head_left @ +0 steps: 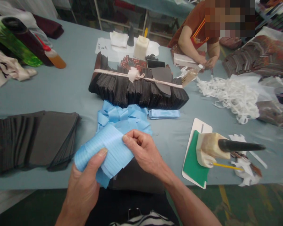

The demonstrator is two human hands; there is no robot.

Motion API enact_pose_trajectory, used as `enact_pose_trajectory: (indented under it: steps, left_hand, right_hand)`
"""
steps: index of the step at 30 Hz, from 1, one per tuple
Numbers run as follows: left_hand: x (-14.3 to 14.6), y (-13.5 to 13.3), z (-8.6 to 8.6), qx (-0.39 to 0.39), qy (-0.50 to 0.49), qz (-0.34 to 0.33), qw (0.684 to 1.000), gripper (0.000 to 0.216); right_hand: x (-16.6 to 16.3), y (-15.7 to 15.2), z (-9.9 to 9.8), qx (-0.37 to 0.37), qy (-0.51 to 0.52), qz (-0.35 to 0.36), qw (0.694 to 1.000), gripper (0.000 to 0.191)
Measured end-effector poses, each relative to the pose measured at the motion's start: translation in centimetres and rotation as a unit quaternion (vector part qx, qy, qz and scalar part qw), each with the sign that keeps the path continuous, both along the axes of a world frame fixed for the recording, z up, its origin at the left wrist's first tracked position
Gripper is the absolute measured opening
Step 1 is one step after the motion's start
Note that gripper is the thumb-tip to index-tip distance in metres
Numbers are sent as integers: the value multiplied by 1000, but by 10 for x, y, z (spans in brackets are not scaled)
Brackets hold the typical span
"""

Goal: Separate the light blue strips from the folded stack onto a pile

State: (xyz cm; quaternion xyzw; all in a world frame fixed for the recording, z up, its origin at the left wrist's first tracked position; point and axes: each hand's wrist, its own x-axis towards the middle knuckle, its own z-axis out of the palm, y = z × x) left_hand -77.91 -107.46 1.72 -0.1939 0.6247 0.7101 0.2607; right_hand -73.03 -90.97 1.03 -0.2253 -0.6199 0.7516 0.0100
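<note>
A stack of light blue ribbon strips (113,147), fanned into narrow steps, is held above the table's near edge. My left hand (85,179) wraps round the stack's lower left, its thumb pressed on top. At the right edge of the stack, my right hand (143,150) pinches the strips between thumb and fingers. Just beyond lies a loose heap of blue ribbon (122,114), with a small folded blue bundle (164,114) beside it. Below the hands, a dark grey piece (139,177) lies at the table edge, partly hidden.
Dark pieces tied with a band (122,89) stand behind the ribbon. Fanned dark grey panels (54,135) lie left. At right are a glue container (207,146) with a black brush handle, a green sheet (194,163) and white cords (231,94). A co-worker (191,37) sits across the table.
</note>
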Motion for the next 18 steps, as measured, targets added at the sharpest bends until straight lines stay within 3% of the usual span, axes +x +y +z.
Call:
enact_pose_trajectory:
  steps: [3, 7, 10, 13, 18]
  left_hand:
    - [-4, 5, 13, 38, 7, 50, 998, 29]
    - [-20, 1, 22, 46, 3, 135, 990, 34]
    - [-30, -6, 21, 28, 6, 147, 989, 43]
    - [-30, -9, 16, 17, 17, 114, 993, 47]
    - [-19, -1, 10, 36, -9, 60, 998, 40]
  right_hand:
    - [-8, 15, -9, -12, -2, -80, 997, 42]
    - [-17, 47, -21, -116, 29, -218, 969, 45]
    - [-17, 65, -23, -108, 47, -264, 957, 41]
    - [-19, 69, -23, -30, 49, -245, 968, 37]
    - [-38, 67, -20, 168, 34, -111, 979, 38]
